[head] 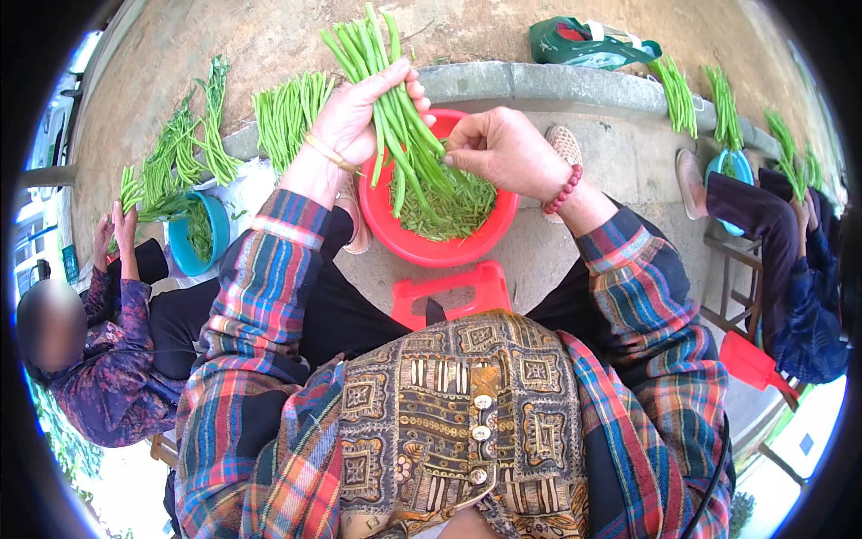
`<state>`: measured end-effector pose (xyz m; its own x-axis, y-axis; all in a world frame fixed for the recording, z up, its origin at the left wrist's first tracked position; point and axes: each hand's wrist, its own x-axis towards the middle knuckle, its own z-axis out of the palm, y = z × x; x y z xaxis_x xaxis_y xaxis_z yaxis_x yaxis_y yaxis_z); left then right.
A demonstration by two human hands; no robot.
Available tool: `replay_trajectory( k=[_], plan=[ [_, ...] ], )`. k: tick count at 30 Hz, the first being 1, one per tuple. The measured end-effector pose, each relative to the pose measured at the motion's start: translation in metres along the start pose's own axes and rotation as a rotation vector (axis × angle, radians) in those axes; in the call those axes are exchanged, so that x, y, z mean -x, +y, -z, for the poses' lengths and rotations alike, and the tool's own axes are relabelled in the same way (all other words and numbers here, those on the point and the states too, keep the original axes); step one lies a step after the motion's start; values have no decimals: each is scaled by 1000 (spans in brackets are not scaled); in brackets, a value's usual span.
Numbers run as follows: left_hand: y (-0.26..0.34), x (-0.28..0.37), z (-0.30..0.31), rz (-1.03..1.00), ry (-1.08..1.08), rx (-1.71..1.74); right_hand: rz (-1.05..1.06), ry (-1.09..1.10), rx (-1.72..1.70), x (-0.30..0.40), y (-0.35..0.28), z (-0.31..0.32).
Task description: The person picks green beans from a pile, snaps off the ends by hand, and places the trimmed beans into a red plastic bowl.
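My left hand (367,111) is closed around a bundle of long green vegetable stems (404,121), which slants over a red plastic basin (438,252). Cut or broken short green pieces (465,215) lie inside the basin. Close to the bundle's lower stems is my right hand (495,148), thumb and fingertips pinched together; whether a stem piece is between them cannot be told. The basin stands on the paving between my feet, beyond a red plastic stool (498,283).
Bundles of green stems (289,118) lean along the stone kerb (465,82). A green bag (579,47) lies past it. At left a person (108,377) holds stems near a blue basin (225,232). Another person (808,296) sits at right by a light-blue basin (742,168).
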<state>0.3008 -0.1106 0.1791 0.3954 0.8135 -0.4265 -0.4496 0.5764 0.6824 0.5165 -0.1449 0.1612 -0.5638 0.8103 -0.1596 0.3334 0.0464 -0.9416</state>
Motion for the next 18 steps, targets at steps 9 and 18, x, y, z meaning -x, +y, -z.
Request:
replay_trajectory(
  k=[9, 18],
  plan=[
    [-1, 15, -15, 64, -125, -201, 68, 337, -240, -7, -21, 36],
    [-7, 12, -21, 89, -121, -624, 221, 362, -111, -5, -16, 49]
  ],
)
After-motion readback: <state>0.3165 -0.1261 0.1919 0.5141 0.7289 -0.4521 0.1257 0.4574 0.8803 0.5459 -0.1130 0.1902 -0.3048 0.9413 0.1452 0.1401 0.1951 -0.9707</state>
